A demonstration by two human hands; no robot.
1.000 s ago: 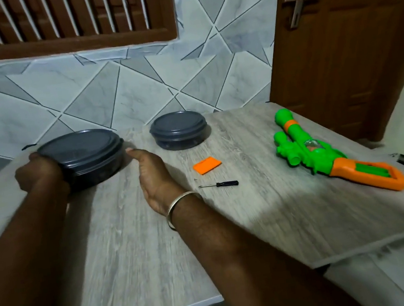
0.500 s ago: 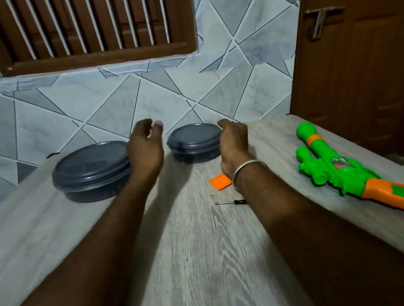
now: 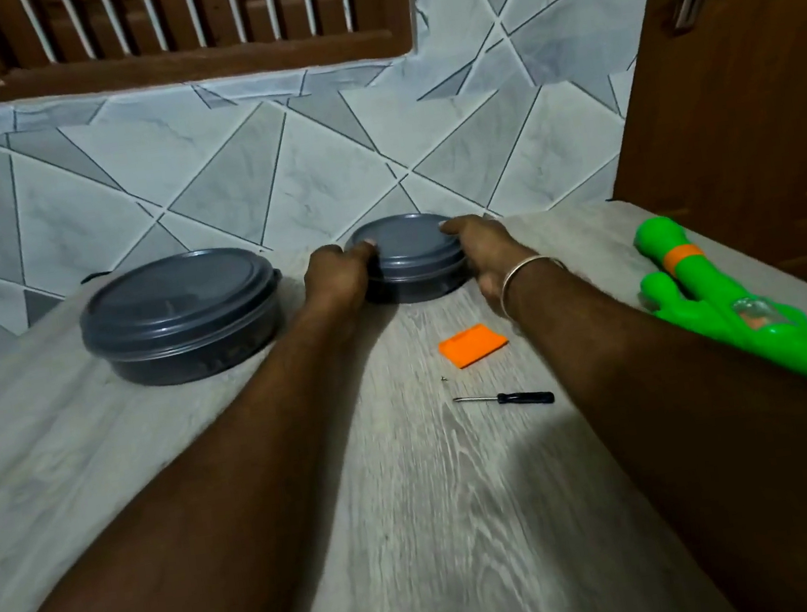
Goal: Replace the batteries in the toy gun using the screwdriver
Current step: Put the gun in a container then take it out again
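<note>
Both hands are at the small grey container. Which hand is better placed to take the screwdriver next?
Probably the right hand. Both grip the small grey container, but the screwdriver lies just beside the right forearm, black handle pointing that way; the left hand would have to reach across.

Dim, cool light is falling evenly; forearm shadows are lying on the table [image 3: 423,536], edges bending, far objects softly blurring.

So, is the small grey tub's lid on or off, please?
On: the lid sits flush on the small tub.
</note>
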